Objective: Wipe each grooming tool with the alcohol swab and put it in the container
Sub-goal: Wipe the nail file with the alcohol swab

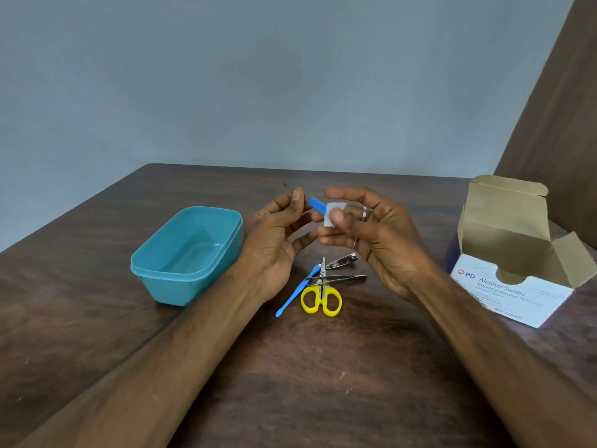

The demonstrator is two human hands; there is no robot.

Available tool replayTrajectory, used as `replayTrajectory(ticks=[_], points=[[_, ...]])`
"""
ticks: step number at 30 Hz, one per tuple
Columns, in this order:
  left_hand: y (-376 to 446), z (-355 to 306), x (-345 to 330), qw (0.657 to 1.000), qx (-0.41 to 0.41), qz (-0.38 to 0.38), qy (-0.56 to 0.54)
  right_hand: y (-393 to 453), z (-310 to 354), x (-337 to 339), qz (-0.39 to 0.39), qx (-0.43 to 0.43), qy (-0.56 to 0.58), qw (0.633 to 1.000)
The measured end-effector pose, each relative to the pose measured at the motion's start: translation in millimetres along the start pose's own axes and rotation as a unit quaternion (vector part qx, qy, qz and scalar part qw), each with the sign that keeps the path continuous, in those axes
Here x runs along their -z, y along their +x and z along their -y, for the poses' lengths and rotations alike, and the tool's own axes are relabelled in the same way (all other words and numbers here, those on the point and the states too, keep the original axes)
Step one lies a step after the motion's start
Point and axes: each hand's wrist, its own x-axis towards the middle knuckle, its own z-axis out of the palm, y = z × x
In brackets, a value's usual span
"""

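My left hand [274,234] pinches a slim tool with a blue handle [317,205] above the table; its thin metal tip pokes out past my fingers to the upper left. My right hand [368,231] pinches a white alcohol swab [332,213] wrapped round the blue end of that tool. Below my hands lie yellow-handled scissors [321,300], a blue-handled tool [295,294], tweezers [339,279] and a nail clipper [342,261]. The teal container [155,270] stands to the left with nothing visible inside.
An opened box of alcohol swabs [510,286] sits at the right of the brown wooden table [323,367]. A grey wall rises behind the table's far edge, and a brown panel stands at the far right.
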Motion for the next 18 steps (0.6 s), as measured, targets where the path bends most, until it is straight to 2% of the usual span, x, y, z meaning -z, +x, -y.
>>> replayTrajectory(ticks=[9, 18], points=[[-3.2, 1.9, -5.5, 0.997, 0.057, 0.039, 0.044, 3.0, 5.4, 6.7, -0.079, 0.056, 0.059, 0.994], [-8.9, 3.1, -8.0, 0.981, 0.024, 0.104, 0.161, 3.7, 9.3, 13.4, -0.129, 0.056, 0.037, 0.989]])
